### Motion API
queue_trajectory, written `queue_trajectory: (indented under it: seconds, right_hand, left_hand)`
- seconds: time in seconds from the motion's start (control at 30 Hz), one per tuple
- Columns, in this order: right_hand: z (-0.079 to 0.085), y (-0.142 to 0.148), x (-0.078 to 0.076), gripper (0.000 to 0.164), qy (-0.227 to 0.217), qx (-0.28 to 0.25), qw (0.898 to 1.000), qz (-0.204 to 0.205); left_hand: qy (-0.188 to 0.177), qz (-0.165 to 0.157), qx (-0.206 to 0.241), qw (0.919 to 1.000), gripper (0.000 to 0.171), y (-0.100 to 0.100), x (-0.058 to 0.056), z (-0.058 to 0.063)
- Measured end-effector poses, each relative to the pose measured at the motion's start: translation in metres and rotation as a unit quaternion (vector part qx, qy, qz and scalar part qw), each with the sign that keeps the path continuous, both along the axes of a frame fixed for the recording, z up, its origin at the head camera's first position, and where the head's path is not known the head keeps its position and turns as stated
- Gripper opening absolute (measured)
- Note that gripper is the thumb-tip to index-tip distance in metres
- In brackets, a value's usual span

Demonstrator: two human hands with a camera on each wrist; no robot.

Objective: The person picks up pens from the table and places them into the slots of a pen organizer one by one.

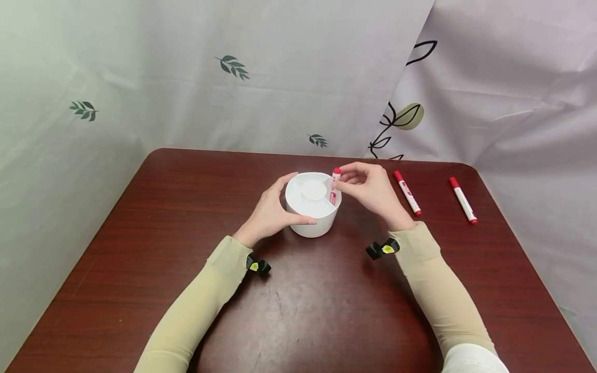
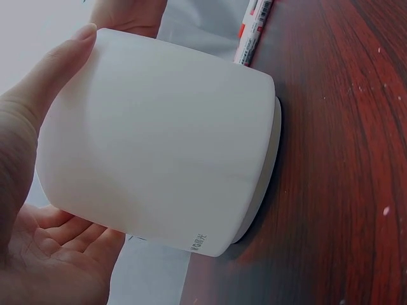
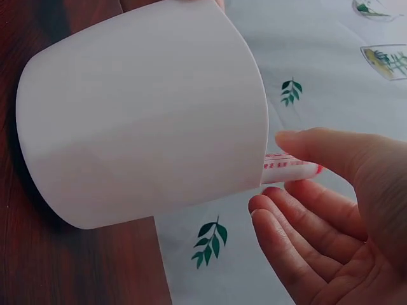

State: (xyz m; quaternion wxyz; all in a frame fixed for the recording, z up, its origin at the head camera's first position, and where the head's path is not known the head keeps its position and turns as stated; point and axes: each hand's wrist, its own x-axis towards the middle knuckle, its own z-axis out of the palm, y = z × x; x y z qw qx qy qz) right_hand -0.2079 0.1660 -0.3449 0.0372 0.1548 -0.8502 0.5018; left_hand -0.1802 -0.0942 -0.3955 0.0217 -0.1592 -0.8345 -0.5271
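A white round pen holder (image 1: 311,227) stands on the table, its top split into compartments around a raised central disc. My left hand (image 1: 272,210) grips it from the left, thumb (image 2: 54,70) across the near side and fingers around the far side. A red-capped white marker (image 1: 334,189) stands nearly upright inside the rim, in the right-hand compartment. My right hand (image 1: 368,187) pinches its upper part between thumb and fingers. In the right wrist view, the marker's end (image 3: 289,168) sticks out past the rim, thumb on one side, fingers on the other; its lower part is hidden inside.
Two more red-and-white markers lie on the dark red wooden table (image 1: 298,316) to the right: one marker (image 1: 408,192) just beyond my right wrist, another marker (image 1: 463,201) farther right. A pale leaf-patterned curtain (image 1: 280,103) hangs behind the table's back edge.
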Motion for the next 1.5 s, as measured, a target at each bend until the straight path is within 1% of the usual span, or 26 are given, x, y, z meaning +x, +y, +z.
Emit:
queue_trajectory:
  seconds: [0.37, 0.47, 0.57, 0.7, 0.83, 0.93, 1.0, 1.2, 1.33, 1.5]
  right_hand:
    - [-0.001, 0.008, 0.0, 0.037, -0.012, -0.008, 1.0, -0.011]
    - [0.0, 0.013, 0.002, 0.04, -0.015, -0.011, 1.0, -0.019]
    - [0.0, 0.021, 0.005, 0.038, -0.011, -0.001, 0.999, -0.032]
    - [-0.002, 0.034, 0.011, 0.037, -0.01, 0.012, 0.999, -0.049]
    - [-0.006, 0.047, 0.017, 0.039, -0.017, 0.008, 0.998, -0.055]
    - [-0.009, 0.055, 0.021, 0.04, -0.018, 0.003, 0.998, -0.061]
    - [-0.009, 0.059, 0.023, 0.039, -0.015, 0.004, 0.998, -0.068]
    - [-0.008, 0.071, 0.031, 0.042, -0.024, 0.009, 0.996, -0.089]
    - [-0.008, 0.078, 0.033, 0.042, -0.025, 0.016, 0.995, -0.096]
    - [-0.01, 0.088, 0.036, 0.04, -0.017, 0.027, 0.994, -0.101]
  left_hand:
    - [0.004, -0.005, 0.0, 1.0, 0.115, -0.001, 0.0, 0.0]
    - [0.002, -0.013, 0.012, 0.9998, 0.116, -0.002, 0.001, -0.001]
    - [0.0, -0.022, 0.031, 0.9993, 0.117, -0.006, 0.003, -0.001]
    - [0.015, -0.026, 0.045, 0.9986, 0.114, -0.011, 0.004, -0.002]
    - [0.027, -0.029, 0.052, 0.9978, 0.112, -0.013, 0.003, -0.003]
    - [0.022, -0.031, 0.051, 0.998, 0.112, -0.013, 0.002, -0.003]
    - [0.014, -0.029, 0.044, 0.9985, 0.112, -0.012, 0.002, -0.002]
    - [-0.005, -0.022, 0.024, 0.9995, 0.115, -0.009, 0.0, -0.002]
    - [-0.005, -0.019, 0.019, 0.9996, 0.117, -0.007, 0.0, -0.002]
    - [-0.004, -0.016, 0.018, 0.9997, 0.116, -0.005, 0.0, -0.002]
